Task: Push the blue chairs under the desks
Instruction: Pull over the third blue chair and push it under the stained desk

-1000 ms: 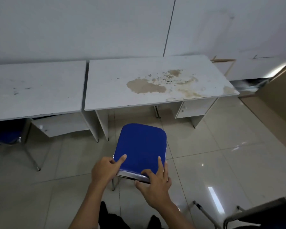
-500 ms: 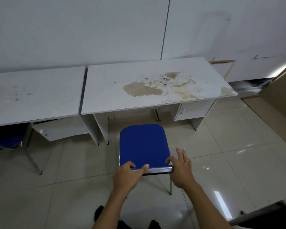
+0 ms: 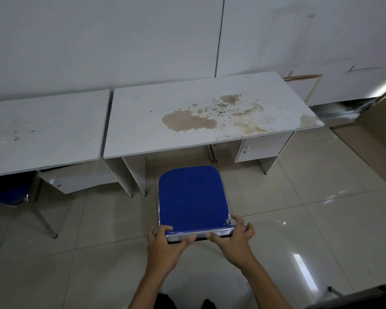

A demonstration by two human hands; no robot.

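Right hand (image 3: 236,239) now grips blue chair (image 3: 193,197) facing stained desk (image 3: 205,114).

A chair (image 3: 193,197) stands before the right desk (image 3: 201,117); another apparently sits under the left desk (image 3: 42,130).

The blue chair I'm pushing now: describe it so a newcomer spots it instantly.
Find the stained white desk against the wall. Directly before its knee gap stands the blue chair, both hands gripping its chrome near edge. The other blue chair is already tucked under the left desk.
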